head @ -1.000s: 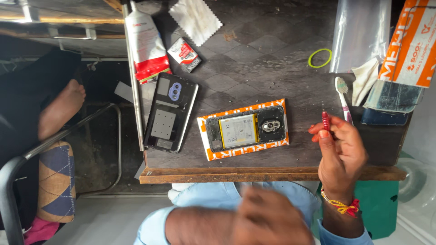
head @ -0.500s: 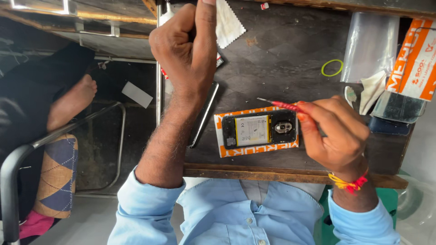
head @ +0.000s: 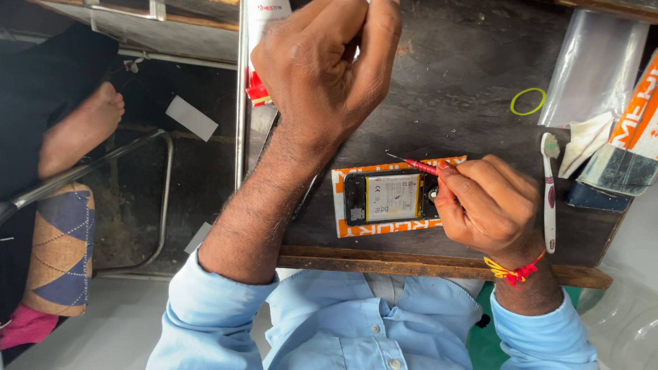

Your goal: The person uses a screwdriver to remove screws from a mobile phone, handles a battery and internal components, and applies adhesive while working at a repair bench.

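Orange-edged box (head: 349,229) lies near the table's (head: 445,109) front edge with an opened phone (head: 387,197) on it. Right hand (head: 490,205) pinches a red screwdriver (head: 418,165) over the phone's right end. Left hand (head: 325,65) hovers above, curled shut, holding nothing visible. Toothbrush (head: 550,199) lies just right.

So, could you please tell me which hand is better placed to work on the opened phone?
Right hand: it holds the red screwdriver over the opened phone. Left hand is raised away.
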